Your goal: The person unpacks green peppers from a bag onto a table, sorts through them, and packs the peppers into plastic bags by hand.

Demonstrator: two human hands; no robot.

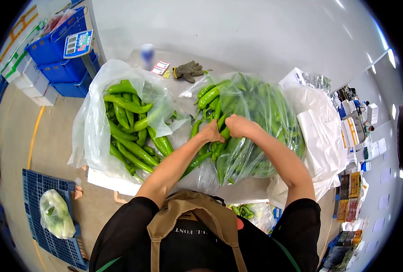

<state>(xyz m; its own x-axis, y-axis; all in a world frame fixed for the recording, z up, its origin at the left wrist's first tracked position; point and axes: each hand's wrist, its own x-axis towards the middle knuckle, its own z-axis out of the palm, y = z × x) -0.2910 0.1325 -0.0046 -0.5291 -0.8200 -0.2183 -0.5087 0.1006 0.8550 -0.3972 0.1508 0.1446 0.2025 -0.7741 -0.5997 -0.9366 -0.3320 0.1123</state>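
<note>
Long green peppers [206, 97] fill a clear plastic bag [274, 113] lying on its side on the table, its mouth toward the left. At that mouth my left hand [213, 132] has its fingers curled onto a green pepper. Just right of it, my right hand [238, 126] is closed in a fist on the bag's edge; its fingertips are hidden. Further left, more green peppers [131, 111] lie inside an open, paler plastic bag [93, 122]. One green pepper [196, 164] points out between the two bags, near my left forearm.
A grey work glove [188, 71], printed labels [160, 67] and a blue-and-white roundish object [147, 52] lie along the table's back. A scale display [78, 44] stands before blue crates [65, 70]. White plastic sheeting [319, 140] covers the right end. A blue pallet [38, 190] holds a bagged vegetable [56, 213].
</note>
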